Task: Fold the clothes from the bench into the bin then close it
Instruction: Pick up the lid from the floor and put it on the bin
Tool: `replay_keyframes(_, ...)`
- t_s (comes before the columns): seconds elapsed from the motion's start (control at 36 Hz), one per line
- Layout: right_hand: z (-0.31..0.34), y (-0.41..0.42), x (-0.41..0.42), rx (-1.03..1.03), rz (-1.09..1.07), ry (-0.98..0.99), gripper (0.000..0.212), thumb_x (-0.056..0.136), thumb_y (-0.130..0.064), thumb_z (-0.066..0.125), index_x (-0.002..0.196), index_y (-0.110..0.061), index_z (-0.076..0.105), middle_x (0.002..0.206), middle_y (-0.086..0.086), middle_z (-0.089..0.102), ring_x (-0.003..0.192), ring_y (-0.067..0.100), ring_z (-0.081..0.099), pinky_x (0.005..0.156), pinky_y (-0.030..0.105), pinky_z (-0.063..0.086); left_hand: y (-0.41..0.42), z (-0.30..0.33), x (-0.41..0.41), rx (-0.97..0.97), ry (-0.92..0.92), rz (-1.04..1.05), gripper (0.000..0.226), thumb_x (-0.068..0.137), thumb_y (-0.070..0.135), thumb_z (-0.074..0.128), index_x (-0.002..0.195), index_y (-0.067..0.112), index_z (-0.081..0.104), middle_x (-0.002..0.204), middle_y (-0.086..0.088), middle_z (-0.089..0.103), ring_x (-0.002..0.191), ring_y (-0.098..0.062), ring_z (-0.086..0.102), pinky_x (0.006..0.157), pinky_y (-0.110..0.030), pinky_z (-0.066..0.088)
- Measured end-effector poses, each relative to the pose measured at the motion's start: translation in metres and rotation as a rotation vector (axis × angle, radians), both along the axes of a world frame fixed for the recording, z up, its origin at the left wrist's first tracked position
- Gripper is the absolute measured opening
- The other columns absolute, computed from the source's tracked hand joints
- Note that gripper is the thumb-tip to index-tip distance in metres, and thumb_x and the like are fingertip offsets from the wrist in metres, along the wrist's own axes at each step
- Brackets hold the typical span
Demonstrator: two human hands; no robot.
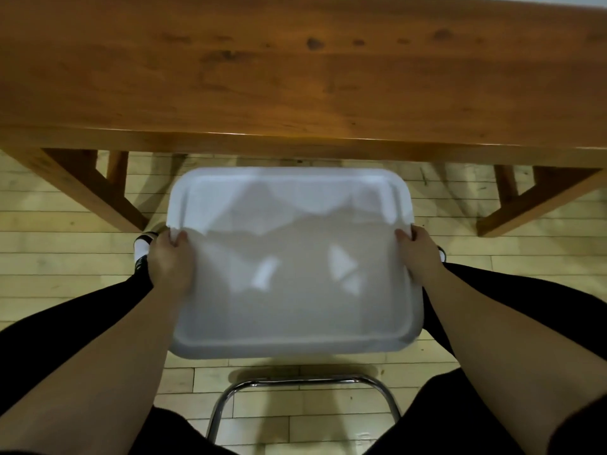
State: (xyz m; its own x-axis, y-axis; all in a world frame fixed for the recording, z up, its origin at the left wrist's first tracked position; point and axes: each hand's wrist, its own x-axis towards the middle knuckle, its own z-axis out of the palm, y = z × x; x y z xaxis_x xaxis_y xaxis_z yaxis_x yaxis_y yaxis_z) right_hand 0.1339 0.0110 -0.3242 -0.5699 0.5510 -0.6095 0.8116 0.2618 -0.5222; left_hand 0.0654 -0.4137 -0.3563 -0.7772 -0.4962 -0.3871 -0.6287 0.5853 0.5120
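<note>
A long wooden bench point(295, 70) spans the far side. Nearer, between the person's knees, a translucent rectangular plastic lid point(292, 261) lies flat above the pale plank floor point(59, 224), left hand point(170, 261) gripping its left edge, right hand point(418, 254) its right edge. A chrome tubular chair frame point(305, 385) sits nearest, below the lid

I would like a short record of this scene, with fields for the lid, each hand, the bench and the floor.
lid: white translucent lid, held flat, pale shapes showing through it
left hand: left hand grips the lid's left edge
right hand: right hand grips the lid's right edge
bench: wooden bench, no clothes in view on it
floor: pale wood planks
</note>
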Motion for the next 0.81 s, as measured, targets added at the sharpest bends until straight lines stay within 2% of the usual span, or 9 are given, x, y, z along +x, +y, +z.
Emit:
replay_keyframes(0.14, -0.002, 0.003, 0.000, 0.008, 0.021, 0.002, 0.050, 0.097, -0.037, 0.048, 0.138, -0.008, 0.048, 0.125, 0.008, 0.060, 0.113, 0.029, 0.056, 0.091, 0.036, 0.043, -0.002, 0.000, 0.002, -0.015, -0.013, -0.015, 0.052, 0.096, 0.047, 0.038, 0.139, 0.020, 0.051, 0.138, -0.009, 0.046, 0.119, -0.037, 0.052, 0.102, -0.045, 0.040)
replay_keyframes(0.25, -0.004, 0.005, 0.002, -0.047, -0.023, 0.011, 0.039, 0.097, -0.036, 0.051, 0.123, -0.008, 0.056, 0.107, 0.007, 0.064, 0.099, 0.025, 0.059, 0.078, 0.033, 0.044, -0.003, -0.001, -0.004, 0.022, 0.014, 0.047, 0.057, 0.090, 0.053, 0.047, 0.134, 0.018, 0.057, 0.135, -0.012, 0.050, 0.121, -0.039, 0.050, 0.106, -0.046, 0.040)
replay_keyframes(0.33, -0.004, 0.012, 0.004, -0.122, -0.155, -0.022, 0.063, 0.092, -0.043, 0.064, 0.141, -0.010, 0.042, 0.123, 0.006, 0.054, 0.101, 0.024, 0.052, 0.082, 0.036, 0.043, -0.012, 0.001, -0.008, 0.047, -0.087, 0.080, 0.071, 0.083, 0.066, 0.054, 0.136, 0.018, 0.054, 0.133, -0.015, 0.049, 0.119, -0.041, 0.050, 0.102, -0.051, 0.043)
replay_keyframes(0.42, -0.006, 0.019, 0.002, -0.225, -0.229, -0.105, 0.097, 0.082, -0.056, 0.071, 0.156, -0.020, 0.019, 0.146, 0.009, 0.043, 0.121, 0.032, 0.051, 0.095, 0.046, 0.046, -0.028, -0.003, -0.014, 0.346, -0.186, 0.199, 0.104, 0.062, 0.080, 0.070, 0.144, 0.021, 0.043, 0.134, -0.006, 0.056, 0.113, -0.034, 0.058, 0.094, -0.049, 0.049)
replay_keyframes(0.47, -0.007, 0.022, 0.001, -0.234, -0.199, -0.134, 0.103, 0.080, -0.060, 0.071, 0.157, -0.020, 0.016, 0.153, 0.009, 0.037, 0.130, 0.035, 0.047, 0.100, 0.050, 0.045, -0.035, -0.007, -0.017, 0.403, -0.266, 0.223, 0.116, 0.052, 0.084, 0.074, 0.145, 0.022, 0.041, 0.128, -0.005, 0.059, 0.108, -0.033, 0.060, 0.094, -0.051, 0.050)
replay_keyframes(0.56, -0.007, 0.023, -0.003, -0.172, -0.130, -0.132, 0.102, 0.073, -0.066, 0.073, 0.152, -0.018, 0.030, 0.145, 0.008, 0.047, 0.123, 0.034, 0.052, 0.098, 0.053, 0.047, -0.030, 0.000, -0.017, 0.261, -0.242, 0.079, 0.094, 0.068, 0.078, 0.066, 0.135, 0.014, 0.052, 0.115, -0.011, 0.063, 0.098, -0.034, 0.062, 0.082, -0.044, 0.053)
replay_keyframes(0.61, -0.006, 0.022, -0.003, -0.054, -0.060, -0.129, 0.084, 0.075, -0.066, 0.071, 0.134, -0.010, 0.050, 0.127, 0.011, 0.059, 0.106, 0.031, 0.059, 0.091, 0.049, 0.052, -0.027, 0.005, -0.014, 0.056, -0.174, -0.003, 0.082, 0.073, 0.079, 0.060, 0.113, 0.008, 0.062, 0.098, -0.016, 0.064, 0.090, -0.038, 0.064, 0.076, -0.044, 0.053)
replay_keyframes(0.69, -0.004, 0.020, -0.002, 0.013, -0.006, -0.098, 0.066, 0.081, -0.062, 0.068, 0.116, -0.007, 0.060, 0.114, 0.013, 0.065, 0.095, 0.028, 0.061, 0.088, 0.043, 0.051, -0.023, 0.006, -0.009, 0.042, -0.113, -0.009, 0.065, 0.076, 0.075, 0.061, 0.086, 0.011, 0.062, 0.087, -0.011, 0.064, 0.086, -0.035, 0.062, 0.080, -0.044, 0.049)
replay_keyframes(0.81, -0.002, 0.017, 0.002, -0.092, -0.039, -0.074, 0.071, 0.090, -0.058, 0.059, 0.137, -0.007, 0.045, 0.121, 0.007, 0.055, 0.100, 0.025, 0.050, 0.086, 0.037, 0.043, -0.028, 0.003, -0.013, 0.208, -0.207, 0.040, 0.090, 0.071, 0.080, 0.061, 0.129, 0.011, 0.052, 0.113, -0.009, 0.059, 0.098, -0.034, 0.057, 0.090, -0.047, 0.048)
